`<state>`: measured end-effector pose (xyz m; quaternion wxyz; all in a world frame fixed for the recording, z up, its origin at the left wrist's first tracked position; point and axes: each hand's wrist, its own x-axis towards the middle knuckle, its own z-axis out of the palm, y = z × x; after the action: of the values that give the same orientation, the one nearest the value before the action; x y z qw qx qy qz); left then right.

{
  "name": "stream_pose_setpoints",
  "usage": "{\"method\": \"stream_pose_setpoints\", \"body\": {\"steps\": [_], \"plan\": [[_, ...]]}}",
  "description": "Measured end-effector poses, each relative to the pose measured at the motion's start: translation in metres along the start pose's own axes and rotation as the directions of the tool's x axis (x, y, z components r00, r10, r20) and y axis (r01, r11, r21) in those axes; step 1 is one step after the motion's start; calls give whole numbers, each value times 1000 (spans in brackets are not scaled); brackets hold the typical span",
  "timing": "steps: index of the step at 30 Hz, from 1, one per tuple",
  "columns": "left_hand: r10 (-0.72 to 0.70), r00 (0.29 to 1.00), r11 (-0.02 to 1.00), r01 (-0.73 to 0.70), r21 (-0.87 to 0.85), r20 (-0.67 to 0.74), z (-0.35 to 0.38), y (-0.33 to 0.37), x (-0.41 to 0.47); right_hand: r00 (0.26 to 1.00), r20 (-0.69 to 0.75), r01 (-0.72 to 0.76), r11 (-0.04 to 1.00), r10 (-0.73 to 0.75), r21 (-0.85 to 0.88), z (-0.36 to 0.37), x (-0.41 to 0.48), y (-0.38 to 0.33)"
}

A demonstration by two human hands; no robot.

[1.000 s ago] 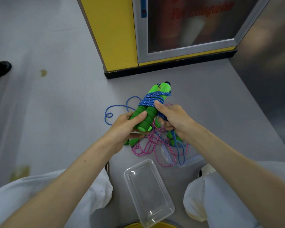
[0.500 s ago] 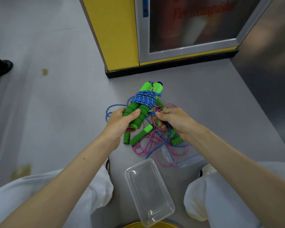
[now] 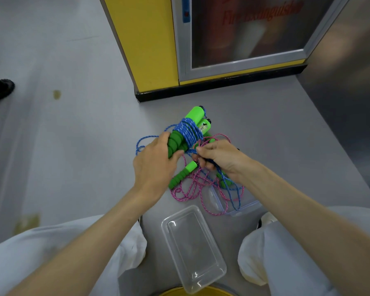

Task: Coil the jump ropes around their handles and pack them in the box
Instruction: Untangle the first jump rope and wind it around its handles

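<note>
Right hand has slipped off the coil to 3 o'clock of the handles, pinching blue rope. Left hand still grips the handles.

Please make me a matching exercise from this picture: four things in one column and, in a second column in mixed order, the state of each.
Things:
1. blue rope
2. pink rope
3. clear tray
4. left hand

States:
A. lies loose on the floor
B. grips the green handles
C. partly wound round the handles
D. empty

Pairs: 1-C, 2-A, 3-D, 4-B
</note>
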<state>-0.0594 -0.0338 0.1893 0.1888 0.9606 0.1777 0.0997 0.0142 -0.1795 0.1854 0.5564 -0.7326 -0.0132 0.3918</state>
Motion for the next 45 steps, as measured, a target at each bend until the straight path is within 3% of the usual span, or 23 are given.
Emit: {"method": "stream_pose_setpoints", "body": {"steps": [3, 5, 8, 11, 14, 16, 17, 19, 21, 23, 24, 26, 28, 31, 35, 41, 43, 45], "plan": [[306, 947, 934, -278, 226, -99, 12, -7, -5, 1000, 10, 1, 1000, -1, 27, 1, -1, -2], [432, 891, 862, -362, 356, -140, 18, -11, -5, 999, 33, -2, 999, 0, 49, 2, 0, -2], [565, 799, 790, -451, 416, -207, 21, -11, -6, 999, 51, -3, 998, -1, 68, 5, 0, 1], [614, 768, 758, -509, 408, -183, 25, -8, -9, 1000, 7, -14, 990, 13, 143, 5, 0, 1], [538, 838, 825, -502, 259, -90, 28, -3, -13, 998, -52, -30, 984, 40, 178, 3, 3, 1], [389, 920, 920, -390, -42, -48, 19, 4, -14, 997, -60, -34, 979, 47, 201, 2, 5, 1], [253, 967, 939, -247, -239, -6, 12, 7, -11, 998, -46, -30, 977, 40, 211, 1, 6, 1], [-51, 983, 831, 141, -538, 178, 4, 9, -3, 1000, 8, -12, 978, 10, 210, 1, 6, 2], [-210, 857, 606, 492, -626, 470, -2, 5, 8, 998, 56, 16, 980, -28, 196, 2, 6, 3], [-142, 673, 395, 711, -582, 726, -6, 0, 13, 997, 71, 29, 981, -44, 194, 4, 5, 3], [-80, 610, 328, 763, -557, 788, -7, -1, 13, 997, 68, 28, 980, -42, 197, 4, 5, 3], [-32, 583, 237, 794, -561, 812, -7, -3, 12, 998, 57, 20, 979, -33, 203, 4, 4, 2], [-64, 611, 196, 783, -590, 789, -8, -4, 13, 999, 42, 12, 982, -21, 191, 4, 4, 2], [-115, 665, 225, 741, -632, 738, -7, -5, 15, 1000, 5, -15, 989, 15, 148, 1, 3, 3], [-163, 754, 386, 643, -662, 637, -4, -9, 15, 999, 50, -19, 1000, 19, 15, -3, -1, 4], [-170, 817, 530, 547, -648, 551, -4, -10, 17, 997, 46, -67, 997, 66, 27, -4, 0, 6], [-144, 851, 622, 474, -623, 504, -3, -10, 17, 993, 59, -101, 995, 101, 9, -4, 0, 6], [-118, 912, 802, 322, -504, 394, 0, -13, 17, 987, 89, -137, 991, 137, -4, -4, 0, 7]]}}
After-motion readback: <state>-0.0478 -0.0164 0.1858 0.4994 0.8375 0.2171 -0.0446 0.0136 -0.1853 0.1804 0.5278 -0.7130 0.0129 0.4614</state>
